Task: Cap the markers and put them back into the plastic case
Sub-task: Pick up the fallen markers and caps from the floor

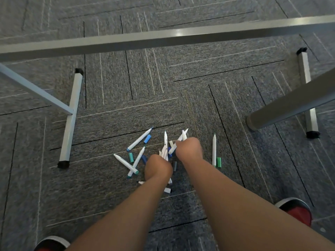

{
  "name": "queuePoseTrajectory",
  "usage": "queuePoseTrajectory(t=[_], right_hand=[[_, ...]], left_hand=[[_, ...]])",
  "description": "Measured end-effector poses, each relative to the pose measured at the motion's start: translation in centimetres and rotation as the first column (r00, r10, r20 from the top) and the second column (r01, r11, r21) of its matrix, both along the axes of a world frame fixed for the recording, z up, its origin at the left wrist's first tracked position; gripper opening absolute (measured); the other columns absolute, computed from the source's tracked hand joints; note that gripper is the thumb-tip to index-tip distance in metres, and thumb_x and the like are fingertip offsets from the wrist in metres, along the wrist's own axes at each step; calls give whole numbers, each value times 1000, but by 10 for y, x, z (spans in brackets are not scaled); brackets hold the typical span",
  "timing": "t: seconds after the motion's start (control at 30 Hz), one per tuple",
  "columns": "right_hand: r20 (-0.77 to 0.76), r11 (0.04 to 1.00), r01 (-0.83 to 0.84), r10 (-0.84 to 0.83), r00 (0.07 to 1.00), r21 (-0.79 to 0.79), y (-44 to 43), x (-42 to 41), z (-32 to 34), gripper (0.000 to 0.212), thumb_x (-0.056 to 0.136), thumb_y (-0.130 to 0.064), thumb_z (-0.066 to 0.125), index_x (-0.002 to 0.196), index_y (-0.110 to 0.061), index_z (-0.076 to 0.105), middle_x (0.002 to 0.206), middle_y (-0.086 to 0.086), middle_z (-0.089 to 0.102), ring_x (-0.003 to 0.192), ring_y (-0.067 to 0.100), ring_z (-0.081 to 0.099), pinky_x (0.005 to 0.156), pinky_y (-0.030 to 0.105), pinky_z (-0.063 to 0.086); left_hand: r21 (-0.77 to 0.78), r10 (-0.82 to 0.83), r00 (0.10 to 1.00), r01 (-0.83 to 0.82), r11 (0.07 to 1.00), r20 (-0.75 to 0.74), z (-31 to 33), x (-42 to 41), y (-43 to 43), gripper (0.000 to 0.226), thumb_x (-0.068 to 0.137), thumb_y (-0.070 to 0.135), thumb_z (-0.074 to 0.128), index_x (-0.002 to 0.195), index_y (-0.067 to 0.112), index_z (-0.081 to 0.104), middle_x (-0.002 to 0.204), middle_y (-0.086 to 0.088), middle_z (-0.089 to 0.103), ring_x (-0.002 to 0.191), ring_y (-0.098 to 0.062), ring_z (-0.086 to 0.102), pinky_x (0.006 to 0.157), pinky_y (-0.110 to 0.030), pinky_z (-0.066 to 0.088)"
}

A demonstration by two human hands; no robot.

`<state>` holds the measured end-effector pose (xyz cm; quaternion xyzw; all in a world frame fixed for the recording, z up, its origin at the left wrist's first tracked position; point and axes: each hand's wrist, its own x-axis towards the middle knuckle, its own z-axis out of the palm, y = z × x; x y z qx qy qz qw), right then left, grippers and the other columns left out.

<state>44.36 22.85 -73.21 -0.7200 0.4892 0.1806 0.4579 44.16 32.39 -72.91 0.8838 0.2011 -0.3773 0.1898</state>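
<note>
Several white uncapped markers and loose caps lie scattered on the grey carpet. My left hand [158, 167] is curled down over the pile and grips a bunch of markers [164, 151]. My right hand [188, 148] is fisted round markers whose tips [184, 134] stick out past it. One marker [139, 139] lies to the left with a blue cap [147, 138] beside it. Two crossed markers [133, 164] lie by a teal cap [131, 157]. A lone marker [214, 150] with a green cap [219, 162] lies to the right. No plastic case is in view.
Grey metal table legs stand around the pile: a foot bar [71, 120] at left, another [308, 93] at right, a crossbar [163, 37] above, a thick round leg [290, 105] at right. My shoes [297, 211] show at the bottom corners.
</note>
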Motion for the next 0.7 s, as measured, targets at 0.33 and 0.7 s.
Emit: queuePoseTrajectory(t=[0.33,0.7], right_hand=[[-110,998,-47,41,993,-47,-3,24,-4,17,92,-26,63,87,-9,61,85,8,68,82,27,67,63,30,45],[-64,1000,-14,13,998,-12,-19,23,-3,22,84,-24,60,67,-10,58,69,6,64,59,22,58,54,25,41]], left_hand=[[-50,-97,979,107,993,181,6,36,5,24,99,27,46,107,8,59,102,-9,66,90,-29,64,68,-34,47],[55,-304,947,299,953,107,-1,63,-22,15,89,4,60,104,3,63,105,-12,68,98,-32,65,68,-36,46]])
